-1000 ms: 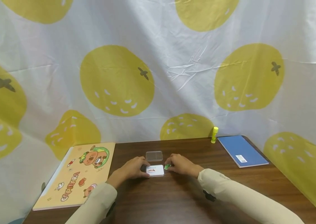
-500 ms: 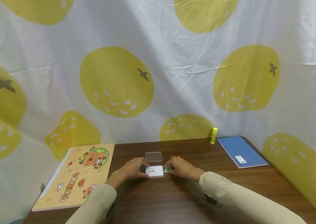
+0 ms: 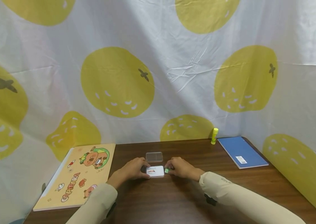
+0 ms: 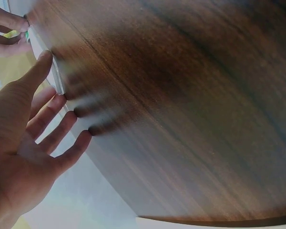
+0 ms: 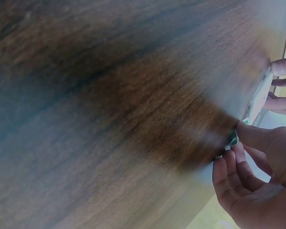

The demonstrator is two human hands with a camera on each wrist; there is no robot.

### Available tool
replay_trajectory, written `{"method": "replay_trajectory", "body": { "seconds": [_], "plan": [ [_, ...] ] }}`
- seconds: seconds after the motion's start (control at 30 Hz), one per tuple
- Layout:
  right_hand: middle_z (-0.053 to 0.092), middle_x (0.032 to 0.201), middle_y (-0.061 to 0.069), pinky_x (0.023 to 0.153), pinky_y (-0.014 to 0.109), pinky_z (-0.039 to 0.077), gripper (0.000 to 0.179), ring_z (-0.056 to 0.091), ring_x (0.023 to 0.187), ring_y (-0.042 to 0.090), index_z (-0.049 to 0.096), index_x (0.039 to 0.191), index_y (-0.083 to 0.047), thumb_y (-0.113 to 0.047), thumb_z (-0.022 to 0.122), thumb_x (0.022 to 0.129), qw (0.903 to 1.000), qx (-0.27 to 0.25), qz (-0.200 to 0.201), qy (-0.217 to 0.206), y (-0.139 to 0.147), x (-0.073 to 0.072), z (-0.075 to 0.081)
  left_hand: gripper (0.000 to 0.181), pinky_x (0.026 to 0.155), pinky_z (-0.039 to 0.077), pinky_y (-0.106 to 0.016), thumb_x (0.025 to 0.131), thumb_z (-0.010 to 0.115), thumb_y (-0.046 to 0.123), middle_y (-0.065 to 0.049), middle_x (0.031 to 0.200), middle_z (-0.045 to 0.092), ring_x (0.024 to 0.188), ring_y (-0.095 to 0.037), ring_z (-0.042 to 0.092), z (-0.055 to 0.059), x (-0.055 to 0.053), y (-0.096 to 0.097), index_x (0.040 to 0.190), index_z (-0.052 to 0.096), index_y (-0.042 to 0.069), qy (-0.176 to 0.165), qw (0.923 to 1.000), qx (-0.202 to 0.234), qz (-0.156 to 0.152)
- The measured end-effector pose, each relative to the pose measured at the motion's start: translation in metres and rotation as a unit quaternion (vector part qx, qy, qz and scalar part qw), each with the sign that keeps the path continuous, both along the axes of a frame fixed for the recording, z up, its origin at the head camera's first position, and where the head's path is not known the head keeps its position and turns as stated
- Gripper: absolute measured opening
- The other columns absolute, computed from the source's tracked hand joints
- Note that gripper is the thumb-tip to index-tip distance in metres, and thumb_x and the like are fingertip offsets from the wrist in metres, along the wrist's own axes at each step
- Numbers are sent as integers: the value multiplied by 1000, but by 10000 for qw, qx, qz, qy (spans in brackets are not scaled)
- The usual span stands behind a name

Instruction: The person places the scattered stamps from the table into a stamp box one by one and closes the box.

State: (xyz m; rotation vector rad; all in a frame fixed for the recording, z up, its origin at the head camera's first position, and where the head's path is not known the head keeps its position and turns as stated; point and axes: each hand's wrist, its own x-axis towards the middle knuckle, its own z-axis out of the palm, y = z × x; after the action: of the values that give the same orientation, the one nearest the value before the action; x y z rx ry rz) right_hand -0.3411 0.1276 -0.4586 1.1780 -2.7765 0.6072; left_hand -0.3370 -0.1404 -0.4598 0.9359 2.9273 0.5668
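Note:
A flat white case (image 3: 155, 171) with a small red print lies on the table in the head view. My left hand (image 3: 132, 168) holds its left end, thumb at the near edge and fingers at the far side. In the left wrist view the thumb of that hand (image 4: 26, 138) rests at the case's rim, the other fingers spread. Just off the right end, my right hand (image 3: 181, 167) pinches a small green piece (image 3: 167, 170) between thumb and fingertips. The right wrist view shows the green piece (image 5: 233, 138) partly hidden by the fingers. Behind the case lies a clear plastic lid (image 3: 154, 156).
On the left of the wooden table (image 3: 146, 202) lies a large capybara board (image 3: 88, 174). A yellow glue stick (image 3: 214, 136) stands at the back right, beside a blue spiral notebook (image 3: 240, 149). A lemon-print curtain (image 3: 172, 93) hangs behind the table.
The green piece has turned slightly in my right fingers, at the case's right end. The left hand and the case have stayed in place.

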Motion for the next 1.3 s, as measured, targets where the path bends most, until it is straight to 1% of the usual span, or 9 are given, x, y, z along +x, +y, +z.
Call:
{"method": "replay_trajectory", "body": {
  "seconds": [0.13, 0.23, 0.4, 0.57, 0.7, 0.83, 0.97, 1.17, 1.3],
  "plan": [
    [69, 91, 7, 73, 28, 54, 15, 62, 83, 17, 78, 102, -3, 1, 80, 87, 10000, -73, 30, -42, 0, 0, 0, 44, 97, 53, -49, 82, 90, 27, -10, 113, 68, 106, -29, 65, 0, -1, 0, 116, 77, 2, -30, 10000, 12, 11],
    [71, 91, 8, 73, 29, 55, 15, 64, 84, 20, 78, 102, -3, 1, 80, 87, 9999, -113, 73, 10, 0, 0, -1, 44, 97, 53, -49, 82, 90, 28, -10, 113, 68, 106, -28, 65, -1, -1, 0, 116, 77, 2, -44, 10000, 6, 26],
    [72, 92, 6, 73, 27, 54, 16, 65, 85, 20, 79, 103, -5, -1, 81, 87, 9999, -122, 62, 73, 0, 0, -3, 44, 98, 52, -49, 82, 90, 29, -10, 113, 68, 107, -29, 65, -1, -1, 0, 115, 77, 3, -55, 10000, -28, 60],
    [72, 92, 6, 73, 29, 54, 18, 66, 85, 22, 77, 103, -3, 0, 82, 86, 9997, -232, 86, 65, 0, 0, -3, 44, 99, 52, -50, 82, 90, 28, -10, 114, 68, 108, -29, 65, 0, -1, 0, 116, 77, 3, -131, 9999, 0, 101],
    [69, 91, 7, 72, 28, 53, 21, 65, 84, 22, 76, 103, -3, 1, 83, 84, 9995, -319, 15, 76, -2, 0, -2, 44, 99, 52, -49, 83, 90, 29, -9, 114, 68, 109, -28, 64, 1, 0, 1, 116, 77, 4, -121, 9998, -29, 131],
    [66, 88, 5, 70, 27, 50, 22, 62, 82, 21, 76, 99, -5, 1, 86, 81, 9992, -382, -31, 120, -3, -1, -2, 45, 99, 52, -49, 83, 90, 30, -8, 114, 68, 109, -28, 64, 0, 0, 1, 117, 77, 4, -106, 9998, -39, 144],
    [66, 89, 5, 70, 26, 51, 22, 62, 82, 21, 76, 97, -6, 0, 87, 79, 9991, -415, -55, 107, -5, -2, -3, 44, 99, 52, -49, 82, 90, 28, -9, 114, 68, 109, -30, 64, 1, 0, 1, 116, 77, 4, -124, 9999, -3, 119],
    [68, 85, 6, 67, 26, 51, 22, 64, 79, 21, 75, 95, -4, 4, 86, 78, 9987, -509, -65, 53, -5, -3, -3, 44, 99, 52, -49, 83, 90, 29, -10, 115, 68, 110, -29, 64, 0, 0, 0, 117, 77, 4, -82, 9999, -19, 89],
    [70, 82, 6, 65, 26, 51, 21, 65, 77, 20, 75, 95, -3, 10, 79, 79, 9984, -565, -72, 43, -5, -5, -5, 45, 100, 52, -49, 83, 90, 30, -10, 116, 68, 111, -30, 64, 0, 1, 0, 117, 77, 4, -81, 9999, -38, 90]
  ]
}}
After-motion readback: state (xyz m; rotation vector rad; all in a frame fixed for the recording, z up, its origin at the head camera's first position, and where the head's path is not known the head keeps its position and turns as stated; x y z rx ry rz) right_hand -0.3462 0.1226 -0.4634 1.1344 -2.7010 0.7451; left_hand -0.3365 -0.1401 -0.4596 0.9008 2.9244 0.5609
